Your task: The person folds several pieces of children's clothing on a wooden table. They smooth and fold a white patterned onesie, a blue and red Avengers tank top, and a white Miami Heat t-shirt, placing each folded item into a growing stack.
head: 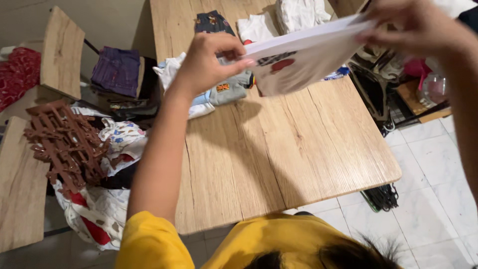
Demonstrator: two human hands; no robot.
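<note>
At left, one brown plastic rack (67,144) lies on clothes. The left hand (209,62) pinches one white garment (303,57) above the table (279,154); its long axis rises rightward to the right hand (418,27), fingers closed on it.

white garment (303,52) w/ red-and-dark print, folded flat, held taut and tilted in the air above the counter (279,149).

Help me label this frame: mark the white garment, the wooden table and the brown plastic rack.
white garment (303,57), head view, middle of folded cloth.
wooden table (279,149), head view, bare top.
brown plastic rack (64,144), head view, lattice centre.
</note>
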